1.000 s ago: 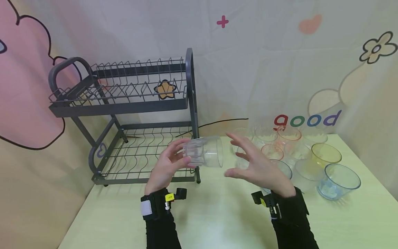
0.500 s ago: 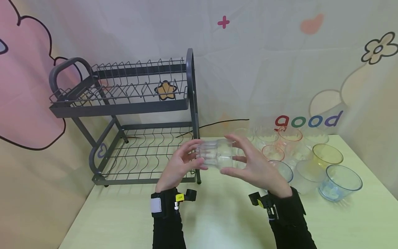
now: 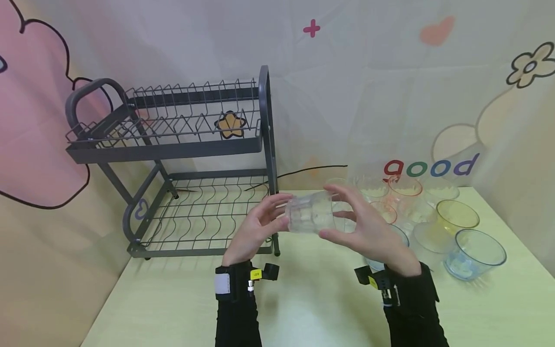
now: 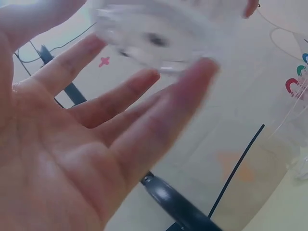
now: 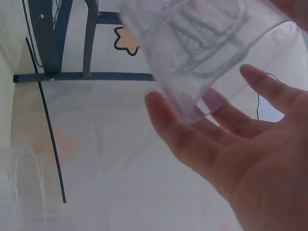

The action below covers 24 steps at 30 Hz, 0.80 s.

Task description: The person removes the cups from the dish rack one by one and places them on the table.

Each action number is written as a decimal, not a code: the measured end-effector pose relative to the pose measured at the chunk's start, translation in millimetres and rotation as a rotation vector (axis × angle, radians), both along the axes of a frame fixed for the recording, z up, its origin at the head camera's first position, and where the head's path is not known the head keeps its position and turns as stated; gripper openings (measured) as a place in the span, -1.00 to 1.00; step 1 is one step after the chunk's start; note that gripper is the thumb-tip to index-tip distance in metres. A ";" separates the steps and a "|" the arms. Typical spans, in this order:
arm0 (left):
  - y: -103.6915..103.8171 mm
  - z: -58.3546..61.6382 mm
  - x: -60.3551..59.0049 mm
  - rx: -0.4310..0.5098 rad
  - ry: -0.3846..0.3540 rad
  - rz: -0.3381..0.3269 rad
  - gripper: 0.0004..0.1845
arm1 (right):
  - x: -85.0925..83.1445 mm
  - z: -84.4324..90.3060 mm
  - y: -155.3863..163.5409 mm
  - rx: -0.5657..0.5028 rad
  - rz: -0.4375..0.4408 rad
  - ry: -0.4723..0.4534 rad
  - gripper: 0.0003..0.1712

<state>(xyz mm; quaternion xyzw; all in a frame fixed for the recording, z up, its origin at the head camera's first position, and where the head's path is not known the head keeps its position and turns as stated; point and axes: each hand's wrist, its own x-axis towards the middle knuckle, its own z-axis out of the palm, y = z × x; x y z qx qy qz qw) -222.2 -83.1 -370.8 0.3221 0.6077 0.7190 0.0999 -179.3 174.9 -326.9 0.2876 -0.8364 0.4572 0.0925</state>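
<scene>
A clear drinking glass point(image 3: 310, 213) is held on its side above the table, between both hands. My left hand point(image 3: 252, 226) holds its left end with thumb and fingertips. In the left wrist view the base of the glass point(image 4: 159, 29) is blurred near the fingertips. My right hand point(image 3: 370, 229) has its thumb and fingers around the right end of the glass. The right wrist view shows the fingers along the rim of the transparent glass point(image 5: 192, 43).
A dark two-tier dish rack point(image 3: 173, 153) stands at the back left. Several clear and tinted glasses cluster at the right, among them a yellow glass point(image 3: 457, 214) and a blue glass point(image 3: 474, 255). A patterned curtain point(image 3: 347, 96) hangs behind the table point(image 3: 303, 299).
My left hand has carried the glass rightward. My right hand, apart from the glass a second ago, now holds its right end, and both have since shifted slightly right.
</scene>
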 end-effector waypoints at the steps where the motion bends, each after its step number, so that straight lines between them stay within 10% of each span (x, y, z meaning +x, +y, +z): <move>1: -0.2 0.7 -0.1 0.000 0.006 -0.002 -0.44 | 0.0 0.3 1.9 0.015 0.000 0.018 -0.06; 24: 0.4 1.2 1.4 -0.196 0.103 0.010 -0.47 | -3.3 -9.0 7.5 0.560 -0.165 -0.191 -0.15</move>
